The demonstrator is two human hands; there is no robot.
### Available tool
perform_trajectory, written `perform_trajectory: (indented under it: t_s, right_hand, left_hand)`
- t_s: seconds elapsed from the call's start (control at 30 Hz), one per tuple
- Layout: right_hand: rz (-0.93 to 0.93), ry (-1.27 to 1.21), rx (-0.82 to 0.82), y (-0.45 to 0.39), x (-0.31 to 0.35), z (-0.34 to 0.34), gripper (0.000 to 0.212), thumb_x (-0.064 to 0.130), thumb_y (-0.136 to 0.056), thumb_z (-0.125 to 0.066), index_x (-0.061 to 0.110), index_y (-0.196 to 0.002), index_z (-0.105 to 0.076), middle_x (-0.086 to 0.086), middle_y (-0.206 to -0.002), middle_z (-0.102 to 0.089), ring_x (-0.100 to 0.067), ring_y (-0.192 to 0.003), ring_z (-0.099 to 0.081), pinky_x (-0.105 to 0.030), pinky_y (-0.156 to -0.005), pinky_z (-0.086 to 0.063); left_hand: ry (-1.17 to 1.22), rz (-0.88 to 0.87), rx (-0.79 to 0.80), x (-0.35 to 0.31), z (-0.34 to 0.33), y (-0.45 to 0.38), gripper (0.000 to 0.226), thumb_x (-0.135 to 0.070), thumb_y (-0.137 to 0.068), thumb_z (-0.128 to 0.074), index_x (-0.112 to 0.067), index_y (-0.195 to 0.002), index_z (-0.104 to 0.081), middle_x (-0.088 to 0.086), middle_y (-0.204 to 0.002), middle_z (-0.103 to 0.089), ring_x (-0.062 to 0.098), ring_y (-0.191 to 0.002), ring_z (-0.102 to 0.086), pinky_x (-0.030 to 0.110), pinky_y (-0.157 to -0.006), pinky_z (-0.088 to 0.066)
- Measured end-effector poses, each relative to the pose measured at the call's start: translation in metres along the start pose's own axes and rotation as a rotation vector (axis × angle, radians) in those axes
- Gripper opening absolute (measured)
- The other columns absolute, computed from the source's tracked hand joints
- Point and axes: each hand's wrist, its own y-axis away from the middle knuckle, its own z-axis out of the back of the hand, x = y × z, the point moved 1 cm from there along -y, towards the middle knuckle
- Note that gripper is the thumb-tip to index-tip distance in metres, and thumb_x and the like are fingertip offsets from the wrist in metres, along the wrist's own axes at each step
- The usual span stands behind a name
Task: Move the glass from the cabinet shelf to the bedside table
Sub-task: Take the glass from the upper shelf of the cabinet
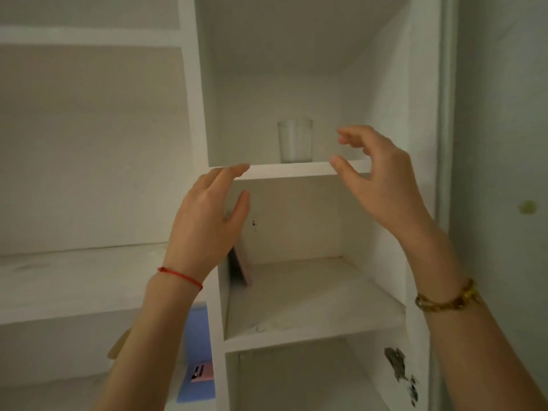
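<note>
A clear empty glass [295, 140] stands upright on a white cabinet shelf [284, 170], near its front edge, a little above my hands. My right hand [376, 179] is raised just right of the glass, fingers and thumb curved apart, not touching it. My left hand [210, 215] is lower and to the left, fingers spread, with its fingertips near the shelf's front edge. Neither hand holds anything. The bedside table is not in view.
The white cabinet has open compartments; a thin book or card [241, 265] leans on the left wall of the compartment below the glass. A blue box [197, 354] sits lower left. A wide shelf [74, 286] extends left. A wall [501, 143] bounds the right side.
</note>
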Motion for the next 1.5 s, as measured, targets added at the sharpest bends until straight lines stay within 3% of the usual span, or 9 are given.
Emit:
perform_trajectory:
  t_s: [0.3,0.47,0.63,0.83,0.97,1.03,1.13,1.23,1.5]
  right_hand:
    - [-0.103,0.031,0.188,-0.080,-0.010,-0.033,0.068,0.046,-0.090,-0.062,0.009,-0.142,-0.041,-0.008,-0.140,-0.052,-0.023,-0.127,-0.050,-0.032,-0.103,-0.039]
    - [-0.178,0.028,0.270,-0.098,-0.015,-0.057,0.083,0.052,-0.085,-0.065,0.004,-0.145,-0.034,-0.014,-0.145,-0.046,-0.029,-0.133,-0.046,-0.033,-0.105,-0.036]
    - [-0.204,0.020,0.266,-0.103,-0.016,-0.072,0.085,0.051,-0.084,-0.067,0.003,-0.145,-0.034,-0.017,-0.144,-0.046,-0.030,-0.132,-0.046,-0.032,-0.102,-0.037]
    - [-0.235,0.030,0.269,-0.103,-0.017,-0.083,0.084,0.049,-0.084,-0.068,0.002,-0.144,-0.032,-0.017,-0.146,-0.040,-0.031,-0.133,-0.044,-0.032,-0.102,-0.037]
    - [-0.278,0.019,0.284,-0.102,-0.021,-0.092,0.083,0.047,-0.082,-0.070,0.002,-0.141,-0.032,-0.016,-0.138,-0.048,-0.030,-0.122,-0.051,-0.031,-0.088,-0.040]
    - [-0.293,0.010,0.280,-0.102,-0.023,-0.096,0.083,0.044,-0.082,-0.072,0.002,-0.139,-0.031,-0.015,-0.130,-0.053,-0.027,-0.112,-0.054,-0.030,-0.080,-0.041]
    - [-0.335,0.010,0.270,-0.104,-0.027,-0.100,0.084,0.044,-0.078,-0.076,0.002,-0.136,-0.032,-0.016,-0.130,-0.055,-0.033,-0.117,-0.056,-0.034,-0.084,-0.045]
    - [-0.394,0.029,0.291,-0.106,-0.030,-0.103,0.087,0.048,-0.076,-0.076,0.001,-0.136,-0.034,-0.016,-0.136,-0.051,-0.033,-0.123,-0.053,-0.038,-0.092,-0.045]
    - [-0.437,0.017,0.226,-0.106,-0.032,-0.103,0.080,0.052,-0.068,-0.079,0.002,-0.123,-0.050,-0.012,-0.121,-0.059,-0.030,-0.108,-0.060,-0.034,-0.080,-0.047]
  left_hand:
    - [-0.135,-0.038,-0.124,0.018,-0.009,-0.031,0.041,-0.024,-0.093,-0.052,-0.018,-0.134,-0.052,0.002,-0.133,-0.056,0.024,-0.129,-0.042,0.045,-0.105,-0.039]
    - [-0.208,0.008,-0.170,0.038,-0.019,-0.021,0.066,-0.017,-0.087,-0.058,-0.014,-0.148,-0.031,0.008,-0.150,-0.034,0.026,-0.139,-0.029,0.037,-0.111,-0.031]
    - [-0.227,0.042,-0.229,0.046,-0.032,-0.017,0.084,-0.012,-0.083,-0.062,-0.007,-0.153,-0.015,0.016,-0.156,-0.020,0.032,-0.143,-0.021,0.046,-0.116,-0.026]
    - [-0.162,0.117,-0.208,0.055,-0.046,-0.015,0.093,-0.009,-0.082,-0.063,-0.006,-0.154,-0.004,0.015,-0.155,-0.021,0.030,-0.141,-0.024,0.035,-0.117,-0.023]
    - [-0.123,0.123,-0.231,0.056,-0.052,-0.016,0.095,-0.006,-0.082,-0.062,-0.010,-0.155,0.000,0.013,-0.155,-0.019,0.029,-0.141,-0.025,0.029,-0.116,-0.023]
    - [-0.106,0.134,-0.251,0.057,-0.056,-0.017,0.095,-0.003,-0.081,-0.060,-0.010,-0.155,0.000,0.012,-0.155,-0.019,0.028,-0.140,-0.026,0.016,-0.114,-0.017]
    - [-0.098,0.133,-0.303,0.060,-0.060,-0.019,0.092,0.002,-0.080,-0.057,-0.009,-0.155,-0.004,0.012,-0.153,-0.023,0.028,-0.136,-0.030,-0.001,-0.105,-0.011]
    - [-0.108,0.142,-0.357,0.062,-0.064,-0.020,0.087,0.007,-0.080,-0.049,-0.011,-0.155,-0.007,0.010,-0.152,-0.026,0.026,-0.133,-0.034,-0.005,-0.100,-0.015]
    - [-0.107,0.127,-0.397,0.063,-0.064,-0.021,0.085,0.012,-0.080,-0.042,-0.012,-0.155,-0.009,0.009,-0.150,-0.030,0.023,-0.130,-0.037,-0.005,-0.094,-0.022]
